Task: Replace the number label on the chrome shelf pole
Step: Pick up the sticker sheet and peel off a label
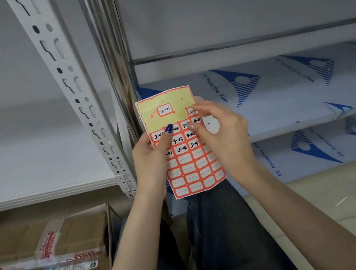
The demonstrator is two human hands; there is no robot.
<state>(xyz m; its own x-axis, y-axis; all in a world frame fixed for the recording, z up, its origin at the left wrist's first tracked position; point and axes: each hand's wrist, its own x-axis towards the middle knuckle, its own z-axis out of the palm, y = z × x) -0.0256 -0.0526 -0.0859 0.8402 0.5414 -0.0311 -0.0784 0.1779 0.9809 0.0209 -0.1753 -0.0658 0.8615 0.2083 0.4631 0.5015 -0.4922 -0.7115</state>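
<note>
Upright just in front of the chrome pole [115, 75]: label sheet [189, 168] of red-bordered stickers. Gripped along its left edge by the left hand [150, 159], thumb pressed across the handwritten rows. At the sheet's right edge, the right hand [220, 133], fingers curled and blurred, probably pinching the sheet there. Alone on the peeled yellow backing at top, one label marked 2-06 [165, 110]. Lower left, on the floor, taped cardboard boxes [50, 246].

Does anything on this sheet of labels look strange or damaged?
One oddity: on the label sheet in the left hand, the top rows are peeled to yellow backing, yet the 2-06 label sits alone there.
</note>
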